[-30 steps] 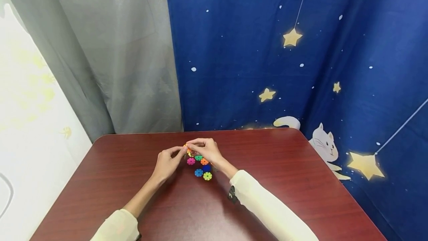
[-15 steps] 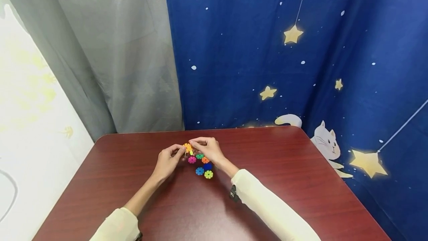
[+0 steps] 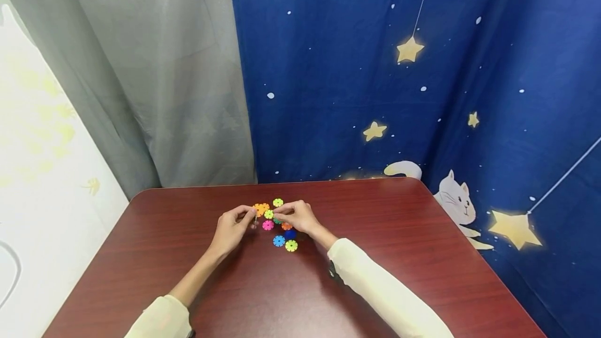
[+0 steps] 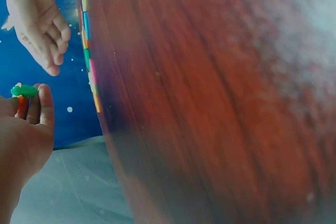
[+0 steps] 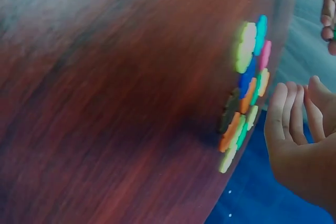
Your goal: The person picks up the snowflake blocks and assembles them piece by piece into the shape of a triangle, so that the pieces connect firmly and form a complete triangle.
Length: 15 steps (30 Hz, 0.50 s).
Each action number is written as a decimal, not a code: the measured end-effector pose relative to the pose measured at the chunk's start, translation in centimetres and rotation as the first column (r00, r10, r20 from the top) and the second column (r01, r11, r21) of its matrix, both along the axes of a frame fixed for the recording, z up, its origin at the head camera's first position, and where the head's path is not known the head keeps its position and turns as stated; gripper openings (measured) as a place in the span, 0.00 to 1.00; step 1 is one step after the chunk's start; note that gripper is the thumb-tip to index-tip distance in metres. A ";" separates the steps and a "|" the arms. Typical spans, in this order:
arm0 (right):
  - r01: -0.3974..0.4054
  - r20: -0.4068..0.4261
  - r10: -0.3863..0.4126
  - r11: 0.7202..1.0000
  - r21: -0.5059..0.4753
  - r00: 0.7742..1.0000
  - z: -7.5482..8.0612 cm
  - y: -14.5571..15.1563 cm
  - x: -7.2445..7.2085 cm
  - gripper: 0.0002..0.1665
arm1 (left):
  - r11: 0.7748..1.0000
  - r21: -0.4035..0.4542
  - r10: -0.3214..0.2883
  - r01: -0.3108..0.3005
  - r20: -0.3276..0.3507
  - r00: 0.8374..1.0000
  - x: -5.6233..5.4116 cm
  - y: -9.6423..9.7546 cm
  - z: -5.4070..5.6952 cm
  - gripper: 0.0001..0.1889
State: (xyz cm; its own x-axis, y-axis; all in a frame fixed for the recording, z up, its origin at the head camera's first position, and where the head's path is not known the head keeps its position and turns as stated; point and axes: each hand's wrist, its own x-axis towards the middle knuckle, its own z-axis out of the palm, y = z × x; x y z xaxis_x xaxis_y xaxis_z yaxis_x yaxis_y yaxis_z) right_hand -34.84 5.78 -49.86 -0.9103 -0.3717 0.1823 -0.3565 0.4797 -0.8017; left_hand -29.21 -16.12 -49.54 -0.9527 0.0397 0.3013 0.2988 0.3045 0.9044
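In the left wrist view, my left hand [image 4: 23,142] pinches a green snowflake building disc [image 4: 24,91] at its fingertips, with an orange piece [image 4: 21,106] just below it. The head view shows the left hand [image 3: 230,231] beside orange discs [image 3: 260,209]. My right hand [image 3: 299,217] hovers by a yellow-green disc [image 3: 269,214]; its fingers [image 5: 287,111] are loosely bent with nothing visible between them. A pink disc [image 3: 268,225], a blue disc [image 3: 279,241] and another yellow-green disc [image 3: 291,245] lie in front of the hands. The right hand partly covers a green disc.
The discs lie in a cluster on the dark red wooden table [image 3: 263,296]. One yellow-green disc [image 3: 278,202] lies at the back of the cluster. A grey curtain [image 3: 188,93] and a blue starry curtain [image 3: 328,67] hang behind the table.
My hands were together at an orange disc and have come apart. The right hand shifted right and slightly toward me, uncovering the rear yellow-green disc. My left hand moved slightly left.
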 end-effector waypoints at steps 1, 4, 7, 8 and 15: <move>-0.003 -0.014 0.003 1.000 0.027 1.000 -0.1 -0.1 -0.1 0.09 | 1.000 0.001 0.001 -0.001 0.001 1.000 0.0 -0.1 0.0 0.12; -0.025 -0.047 0.030 0.995 0.094 0.998 -0.4 -0.3 -0.1 0.08 | 1.000 0.001 0.013 -0.013 0.002 1.000 0.0 -0.3 0.0 0.12; -0.053 -0.041 0.058 0.991 0.121 0.997 -0.7 -0.5 -0.2 0.09 | 1.000 0.002 0.023 -0.023 0.003 1.000 0.0 -0.5 0.0 0.11; -0.062 -0.037 0.067 0.990 0.126 0.997 -0.8 -0.6 -0.2 0.10 | 1.000 0.001 0.026 -0.026 0.002 1.000 0.0 -0.5 0.0 0.11; -0.036 -0.016 0.040 0.978 0.203 0.999 -1.5 -1.3 -0.4 0.15 | 1.000 -0.012 0.022 -0.022 -0.013 1.000 0.2 -0.8 -0.1 0.10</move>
